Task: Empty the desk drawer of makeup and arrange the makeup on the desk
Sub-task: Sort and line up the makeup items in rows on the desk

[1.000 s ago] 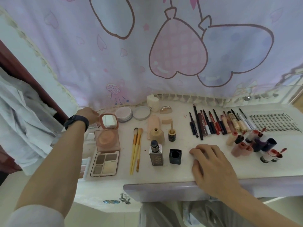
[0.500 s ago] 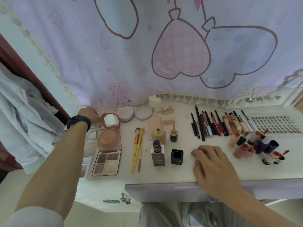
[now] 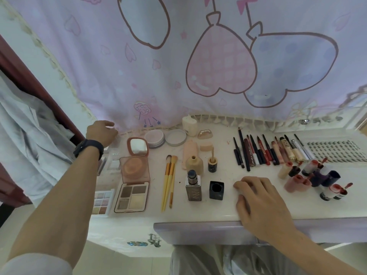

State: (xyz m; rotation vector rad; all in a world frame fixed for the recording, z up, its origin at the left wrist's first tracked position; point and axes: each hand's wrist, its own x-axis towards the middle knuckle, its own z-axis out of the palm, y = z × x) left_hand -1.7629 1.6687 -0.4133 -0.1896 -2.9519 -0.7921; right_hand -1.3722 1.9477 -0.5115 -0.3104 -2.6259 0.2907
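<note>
Makeup lies in rows on the white desk. My left hand, wrist in a dark band, hovers at the back left corner over a small pink item; its fingers curl loosely and nothing shows in it. Beside it stand an open mirror compact, an eyeshadow palette and a pastel palette. My right hand rests on the desk's front edge, fingertips touching the top, holding nothing. The lilac drawer front sits below it.
Yellow brushes, a foundation bottle and a black cap lie mid-desk. Pencils, lip tubes and a lash tray fill the right. A pink curtain hangs behind; pale clothing hangs at left.
My left hand has lifted slightly and shifted toward the curtain at the back left. The right hand has stayed in place on the desk edge.
</note>
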